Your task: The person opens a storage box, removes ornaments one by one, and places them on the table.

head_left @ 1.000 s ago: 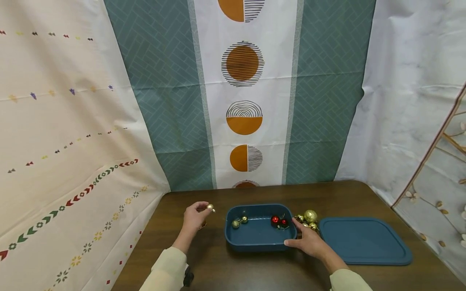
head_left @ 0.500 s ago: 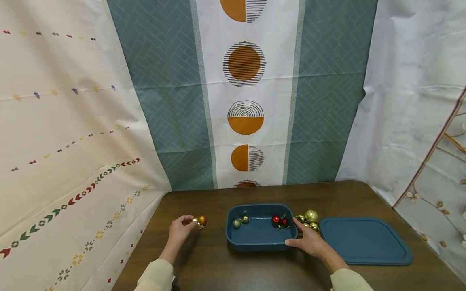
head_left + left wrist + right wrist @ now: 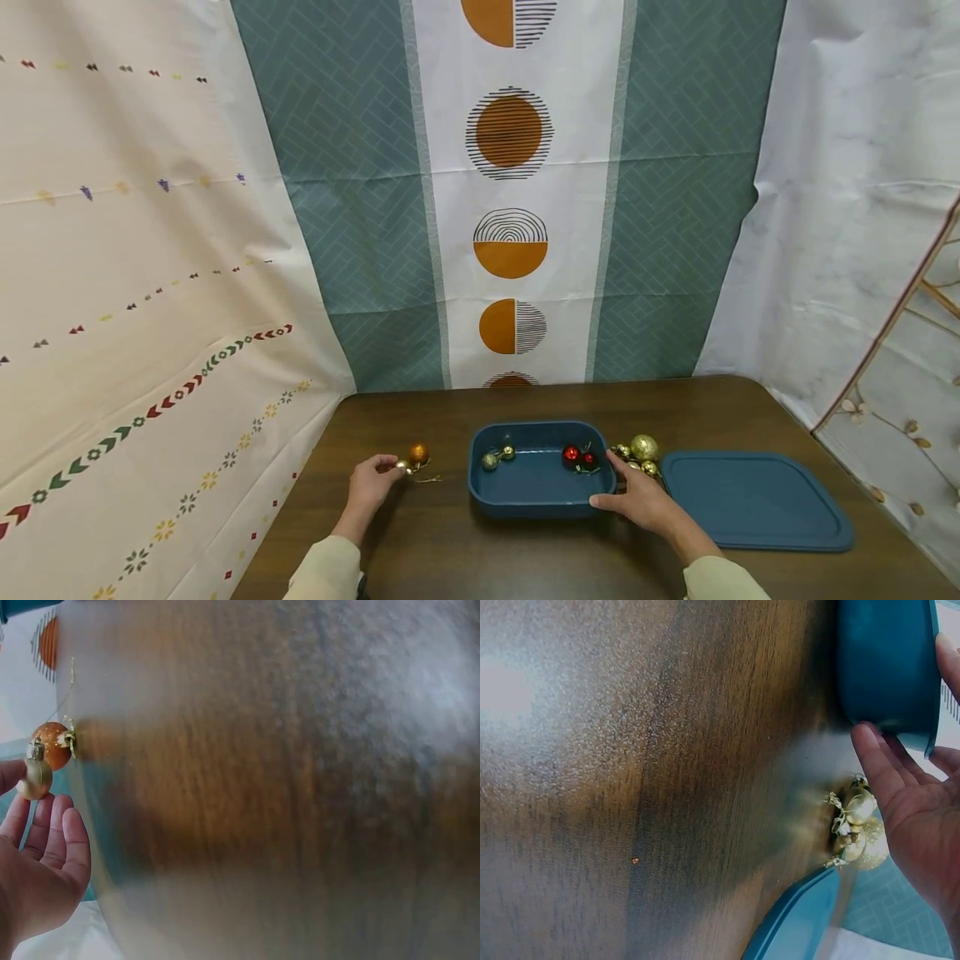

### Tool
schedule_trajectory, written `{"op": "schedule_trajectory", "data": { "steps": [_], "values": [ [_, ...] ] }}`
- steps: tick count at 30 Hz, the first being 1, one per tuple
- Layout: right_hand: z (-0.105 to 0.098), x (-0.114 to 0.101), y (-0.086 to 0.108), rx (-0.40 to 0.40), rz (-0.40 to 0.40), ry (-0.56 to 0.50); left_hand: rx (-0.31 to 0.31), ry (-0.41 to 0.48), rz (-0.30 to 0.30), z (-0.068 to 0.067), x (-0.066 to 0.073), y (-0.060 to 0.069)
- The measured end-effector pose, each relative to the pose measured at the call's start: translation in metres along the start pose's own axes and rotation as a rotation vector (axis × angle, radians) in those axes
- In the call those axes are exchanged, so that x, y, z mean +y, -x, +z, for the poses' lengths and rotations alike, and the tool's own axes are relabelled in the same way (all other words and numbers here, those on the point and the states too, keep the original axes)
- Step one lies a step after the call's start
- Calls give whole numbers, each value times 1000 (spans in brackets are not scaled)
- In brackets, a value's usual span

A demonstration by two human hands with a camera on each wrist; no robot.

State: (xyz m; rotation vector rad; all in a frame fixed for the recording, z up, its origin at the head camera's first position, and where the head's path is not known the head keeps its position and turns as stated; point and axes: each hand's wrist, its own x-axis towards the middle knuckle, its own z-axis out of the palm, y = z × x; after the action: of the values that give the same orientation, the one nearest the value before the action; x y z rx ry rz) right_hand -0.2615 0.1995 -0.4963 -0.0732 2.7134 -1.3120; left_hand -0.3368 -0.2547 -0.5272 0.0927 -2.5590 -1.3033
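Between thumb and fingertips my left hand (image 3: 369, 487) (image 3: 46, 862) pinches a small pale gold ball (image 3: 402, 465) (image 3: 35, 778) with a metal cap. Just beyond it lies an orange glittery ball (image 3: 418, 452) (image 3: 54, 745) with a gold string. My right hand (image 3: 637, 500) (image 3: 922, 810) grips the right end of a blue rectangular container (image 3: 532, 510) (image 3: 889, 667), thumb at the near side. Inside, two gold balls (image 3: 490, 461) lie at the left and two red balls (image 3: 572, 452) at the right.
Several gold balls (image 3: 643, 447) (image 3: 859, 806) are clustered behind my right hand. A flat blue lid (image 3: 756, 500) (image 3: 799, 922) lies to their right on the brown wooden table (image 3: 465, 557). Patterned cloths hang behind and at both sides.
My left hand has moved left and down with the gold ball to beside the orange ball, which now shows fully. The right hand keeps its grip on the container.
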Motion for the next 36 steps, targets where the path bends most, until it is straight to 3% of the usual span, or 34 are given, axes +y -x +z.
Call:
{"op": "schedule_trajectory", "data": {
  "steps": [9,20,36],
  "values": [
    [-1,1,0,-16,-9,-19,-7,-11,-14,4,-3,-3],
    [-1,1,0,-16,-2,-29,-21,-45,10,9,-6,-4],
    [-1,0,0,-16,13,-36,-21,-94,66,11,1,-2]
  ]
}}
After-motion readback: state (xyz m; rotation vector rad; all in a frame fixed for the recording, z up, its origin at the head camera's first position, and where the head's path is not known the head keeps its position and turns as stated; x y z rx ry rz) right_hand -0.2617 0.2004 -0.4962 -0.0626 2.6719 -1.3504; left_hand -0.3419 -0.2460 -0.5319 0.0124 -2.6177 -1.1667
